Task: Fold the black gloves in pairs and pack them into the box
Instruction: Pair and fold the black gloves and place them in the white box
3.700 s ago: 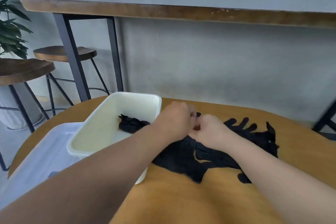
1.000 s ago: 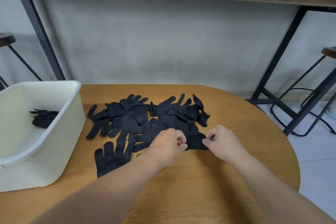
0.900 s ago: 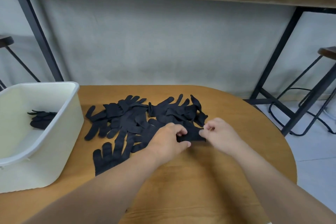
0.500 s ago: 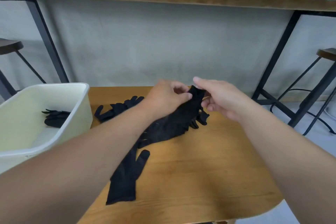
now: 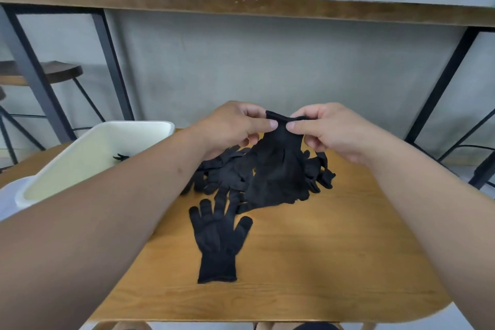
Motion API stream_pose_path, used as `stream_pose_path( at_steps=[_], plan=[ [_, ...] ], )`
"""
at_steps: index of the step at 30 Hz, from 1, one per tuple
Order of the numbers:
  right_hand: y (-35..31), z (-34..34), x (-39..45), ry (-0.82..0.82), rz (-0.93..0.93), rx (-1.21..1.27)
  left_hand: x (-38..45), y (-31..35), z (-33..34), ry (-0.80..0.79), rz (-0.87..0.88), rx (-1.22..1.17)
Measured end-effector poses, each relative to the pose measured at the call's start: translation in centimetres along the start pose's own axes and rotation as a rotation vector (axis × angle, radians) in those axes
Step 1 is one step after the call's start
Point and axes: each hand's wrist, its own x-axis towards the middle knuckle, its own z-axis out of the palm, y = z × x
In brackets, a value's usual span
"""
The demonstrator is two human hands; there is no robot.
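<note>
Above the wooden table [image 5: 308, 262], the left hand [image 5: 233, 128] and right hand [image 5: 326, 128] each pinch the cuff of a black glove [image 5: 278, 169] hanging over the glove pile [image 5: 222, 174], right of the white box [image 5: 88, 153].

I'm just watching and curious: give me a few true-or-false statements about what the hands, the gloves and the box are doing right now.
1. Both hands pinch one glove by its cuff. True: the left hand and right hand hold the lifted glove up.
2. The box is empty. False: something black lies inside the box.
3. One glove lies flat alone near the table's front edge. True.
4. The pile of gloves sits inside the box. False: it lies on the table.
</note>
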Motion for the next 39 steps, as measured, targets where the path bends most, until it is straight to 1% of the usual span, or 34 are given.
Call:
stream_pose_path(
  at_steps=[3, 7, 12, 14, 16, 18, 19, 21, 23, 24, 25, 28, 30, 35, 37, 39],
  plan=[
    [-0.8, 0.7, -0.1, -0.020, -0.017, -0.016, -1.0, 0.1, -0.9, 0.015, -0.012, 0.031],
    [-1.8, 2.3, -0.1, -0.041, -0.019, -0.002, -1.8, -0.3, -1.6, 0.096, -0.001, 0.045],
    [-2.7, 4.8, -0.1, -0.111, 0.020, 0.299, -2.3, -1.1, -1.7, 0.186, -0.007, -0.107],
    [-2.8, 5.3, -0.2, -0.125, 0.026, 0.381, -2.6, -1.4, -2.0, 0.199, -0.033, -0.169],
    [-2.7, 5.5, -0.2, -0.170, 0.026, 0.434, -3.0, -1.9, -2.6, 0.181, -0.048, -0.165],
    [-2.7, 5.7, -0.3, -0.211, 0.007, 0.404, -3.4, -2.3, -3.1, 0.144, -0.050, -0.130],
    [-2.6, 5.9, -0.3, -0.200, 0.001, 0.357, -3.6, -2.5, -3.2, 0.127, -0.049, -0.125],
    [-2.6, 6.5, -0.3, -0.095, -0.019, 0.174, -3.9, -2.7, -3.1, 0.112, -0.057, -0.084],
    [-2.5, 6.9, -0.1, 0.042, -0.081, -0.089, -4.0, -2.9, -3.1, 0.115, -0.075, 0.021],
    [-2.5, 7.1, 0.1, 0.065, -0.108, -0.182, -4.1, -3.0, -3.1, 0.114, -0.081, 0.081],
    [-2.5, 7.2, 0.3, 0.053, -0.113, -0.218, -4.2, -3.0, -3.1, 0.110, -0.083, 0.138],
    [-2.3, 7.7, 0.6, -0.093, -0.066, -0.126, -4.4, -3.5, -3.3, 0.125, -0.075, 0.209],
    [-2.2, 8.0, 0.9, -0.121, -0.044, -0.118, -4.5, -3.8, -3.6, 0.140, -0.071, 0.204],
    [-2.3, 9.3, 2.0, -0.073, -0.031, -0.062, -4.2, -4.3, -5.4, 0.233, -0.039, 0.380],
    [-2.8, 9.4, 2.2, -0.022, -0.087, -0.054, -4.2, -3.9, -6.0, 0.270, -0.009, 0.399],
    [-3.0, 9.6, 1.8, 0.064, -0.174, -0.079, -4.7, -3.5, -6.3, 0.327, 0.066, 0.419]
  ],
)
